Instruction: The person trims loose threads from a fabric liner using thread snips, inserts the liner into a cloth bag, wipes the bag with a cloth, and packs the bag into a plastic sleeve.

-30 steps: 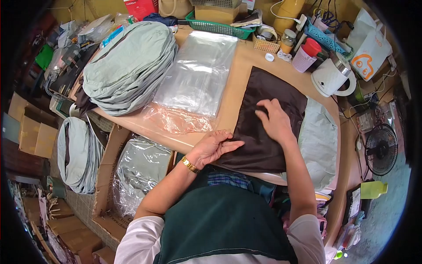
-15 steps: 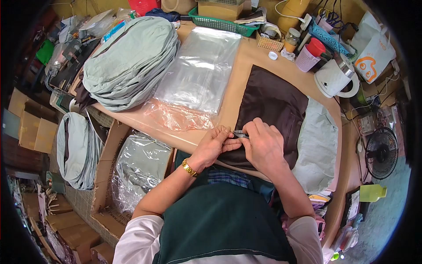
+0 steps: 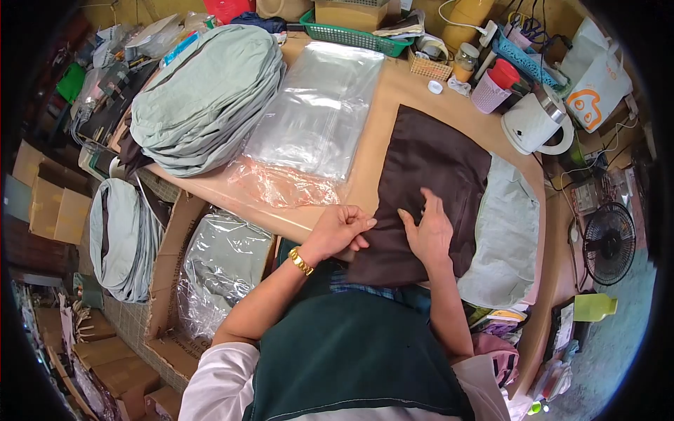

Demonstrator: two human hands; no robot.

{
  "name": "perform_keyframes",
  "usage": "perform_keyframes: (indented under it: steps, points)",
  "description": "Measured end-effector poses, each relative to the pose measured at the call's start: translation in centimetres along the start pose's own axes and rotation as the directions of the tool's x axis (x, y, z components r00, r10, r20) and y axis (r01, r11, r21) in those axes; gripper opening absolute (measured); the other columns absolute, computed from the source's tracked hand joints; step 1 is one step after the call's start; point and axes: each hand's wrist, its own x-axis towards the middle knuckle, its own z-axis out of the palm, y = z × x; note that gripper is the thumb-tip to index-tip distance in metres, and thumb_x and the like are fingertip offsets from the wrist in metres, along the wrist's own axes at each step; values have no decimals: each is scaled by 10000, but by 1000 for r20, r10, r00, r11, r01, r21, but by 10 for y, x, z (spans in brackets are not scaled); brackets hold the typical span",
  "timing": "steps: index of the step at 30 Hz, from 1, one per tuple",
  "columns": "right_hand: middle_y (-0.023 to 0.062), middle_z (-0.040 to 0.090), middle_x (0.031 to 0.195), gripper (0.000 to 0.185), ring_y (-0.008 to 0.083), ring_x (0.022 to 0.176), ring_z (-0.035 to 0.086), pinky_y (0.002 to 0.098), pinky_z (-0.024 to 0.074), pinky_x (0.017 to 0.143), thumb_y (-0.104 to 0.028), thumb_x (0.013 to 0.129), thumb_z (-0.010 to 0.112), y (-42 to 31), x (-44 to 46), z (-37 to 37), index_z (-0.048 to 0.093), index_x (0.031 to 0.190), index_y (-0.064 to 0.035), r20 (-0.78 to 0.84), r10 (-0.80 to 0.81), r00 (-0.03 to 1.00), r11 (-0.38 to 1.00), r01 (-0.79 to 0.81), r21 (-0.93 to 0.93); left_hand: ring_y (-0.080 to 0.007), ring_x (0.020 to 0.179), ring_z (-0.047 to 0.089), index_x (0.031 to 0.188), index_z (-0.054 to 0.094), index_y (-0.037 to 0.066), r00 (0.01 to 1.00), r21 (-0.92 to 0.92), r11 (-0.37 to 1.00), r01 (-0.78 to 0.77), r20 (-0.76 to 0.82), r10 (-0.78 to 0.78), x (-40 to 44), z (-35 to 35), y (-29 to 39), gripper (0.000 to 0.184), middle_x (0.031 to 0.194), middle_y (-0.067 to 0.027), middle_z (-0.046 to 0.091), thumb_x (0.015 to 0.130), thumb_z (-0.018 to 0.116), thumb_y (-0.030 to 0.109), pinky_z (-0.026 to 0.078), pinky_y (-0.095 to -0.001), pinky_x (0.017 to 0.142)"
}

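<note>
A dark brown cloth [image 3: 435,151] lies on the table in front of me, with a pale grey-green fabric part [image 3: 507,231] along its right side. My left hand [image 3: 342,231], with a gold watch [image 3: 302,260] on the wrist, has thumb and forefinger pinched together at the brown cloth's left edge. Over the middle of the cloth is my right hand [image 3: 430,228], thumb and fingers apart; nothing shows between them. The small metal cutting tool seen before is out of sight.
Left of the cloth lie clear plastic bags [image 3: 316,105] and a tall pile of grey-green fabric pieces [image 3: 210,98]. A cardboard box [image 3: 165,281] with plastic-wrapped goods stands below the table edge. An electric kettle [image 3: 526,126] and fan [image 3: 609,242] are at right.
My right hand has moved away from the left, and its fingers have spread. The small metal tool no longer shows. The cloth's near edge has shifted towards me.
</note>
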Motion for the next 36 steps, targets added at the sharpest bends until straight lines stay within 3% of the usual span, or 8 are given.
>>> perform_keyframes:
  steps: [4,8,14,17,25,28,31,36]
  points:
    - [145,629,1043,436,355,872,644,430,511,742,-262,833,719,22,-3,-11,558,1173,-41,75,-3,997,996,9,-85,-110,608,637,892,650,-12,948,519,843,-143,-172,267,-16,-29,13,217,726,-46,668,959,616,191,529,-259,560]
    - [143,656,1008,420,335,852,655,418,512,745,-238,824,732,22,-1,-11,564,1163,-55,40,-48,998,997,50,-65,-115,698,654,979,632,-27,882,446,888,-114,-366,297,-27,-41,43,274,784,-63,679,969,585,242,529,-261,618]
    - [166,679,983,401,313,774,678,378,539,699,-221,823,749,15,-4,-13,582,1139,-40,25,40,999,999,-40,10,-173,648,637,1193,571,-60,936,422,884,-200,-183,299,21,26,-3,457,863,-118,665,911,677,283,513,-321,622]
    - [115,672,856,270,309,745,657,399,505,710,-164,794,746,14,-4,-19,616,1003,-54,37,-94,995,995,93,17,-89,557,481,831,649,-9,971,796,567,-210,103,214,29,23,11,223,630,-18,593,899,696,198,418,-299,532]
    - [106,641,740,182,316,711,643,414,491,666,29,725,668,32,-10,-14,582,860,-59,67,-13,998,991,4,133,-47,585,444,774,618,21,992,647,753,-118,35,125,5,-1,7,238,629,30,513,930,664,195,381,-246,535]
    - [108,636,735,186,311,695,641,408,489,639,36,725,665,33,-10,-12,582,864,-54,58,0,998,985,-10,171,-56,588,442,827,598,36,987,532,833,-149,36,154,2,-10,8,207,645,37,504,935,654,204,382,-236,549]
    - [111,630,729,172,299,657,632,383,481,606,36,746,666,33,-9,-12,587,873,-49,58,2,998,982,-13,187,-113,604,496,861,573,59,989,-77,995,64,139,-52,0,-16,8,185,658,6,515,952,629,210,436,-261,588]
    - [8,544,674,108,70,601,455,239,387,566,-38,881,673,37,-9,-10,572,848,-21,-34,56,998,927,-39,372,-96,639,467,848,536,86,929,-807,591,25,237,283,-17,-28,23,231,906,-16,538,1006,554,253,443,-220,588]
